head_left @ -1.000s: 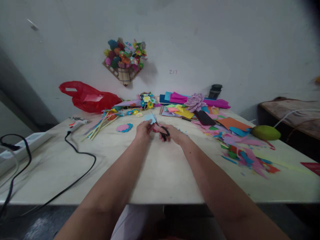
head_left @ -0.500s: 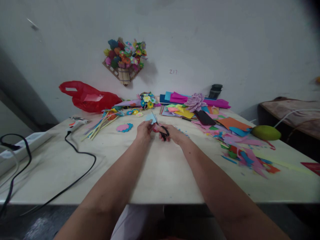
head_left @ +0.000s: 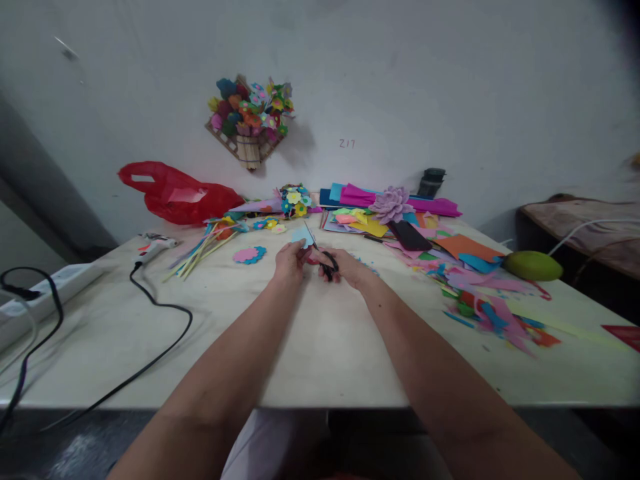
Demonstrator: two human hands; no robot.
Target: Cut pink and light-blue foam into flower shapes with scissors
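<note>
My left hand [head_left: 290,260] is closed on a light blue piece of craft sheet [head_left: 301,235], pinched at its lower edge. In my right hand [head_left: 345,268] is a pair of scissors [head_left: 329,265] with black handles, the fingers wrapped round the loops. The blades point up and away, against the right side of the blue piece; whether they are parted I cannot tell. Something pinkish-red shows between the hands, partly hidden. To the left lie a pink scalloped disc [head_left: 245,256] and a blue one [head_left: 259,254], overlapping. Small blue snippets [head_left: 369,265] are scattered behind my right hand.
A glue gun [head_left: 155,249] with a black cord lies left, near a power strip [head_left: 55,290]. Thin sticks [head_left: 195,257] and a red bag [head_left: 180,197] stand behind. Right are a phone [head_left: 409,235], coloured scraps [head_left: 493,313] and a green oval object [head_left: 533,265].
Almost nothing differs. The blue piece and the scissors have shifted very slightly between my hands, which stay in the same place.
</note>
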